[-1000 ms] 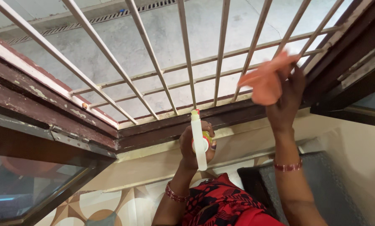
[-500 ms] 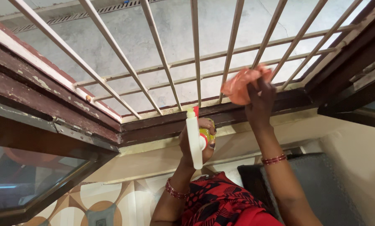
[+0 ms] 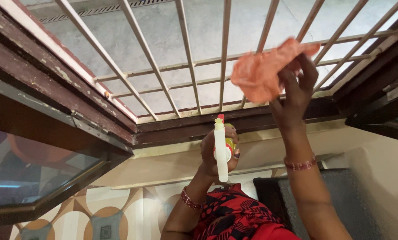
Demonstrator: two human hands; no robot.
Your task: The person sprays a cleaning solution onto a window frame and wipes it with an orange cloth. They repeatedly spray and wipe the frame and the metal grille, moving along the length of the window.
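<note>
The right hand (image 3: 296, 95) is raised with its fingers pinched around a crumpled orange cloth (image 3: 263, 73), one cloth only, bunched into a loose wad with a corner trailing to the upper right. The cloth sits against the cream-painted window grille (image 3: 185, 58), at the level of its two horizontal cross-rails and over one of the upright bars. A thin band of red bangles (image 3: 301, 164) circles the right wrist.

The left hand (image 3: 219, 153) is lower and nearer the middle, closed around a single spray bottle (image 3: 221, 149). The bottle's long axis runs nearly vertical in the view, its red nozzle tip uppermost and pointing towards the dark brown window frame (image 3: 194, 126) just above it, its white body extending down past the palm. A patch of yellow and green label shows between the fingers; what is inside the bottle cannot be told. The left wrist also wears red bangles (image 3: 190, 198).

About eight upright bars of the grille are in view, fanning out over a grey concrete surface (image 3: 248, 26) beyond. To the left an opened glazed window leaf (image 3: 34, 171) hangs inward, its glass reflecting a patterned surface. Below the hands lie red-and-black patterned clothing (image 3: 234, 218), a wall with brown circle motifs (image 3: 114, 215) and a dark grey cushioned seat (image 3: 341, 200).
</note>
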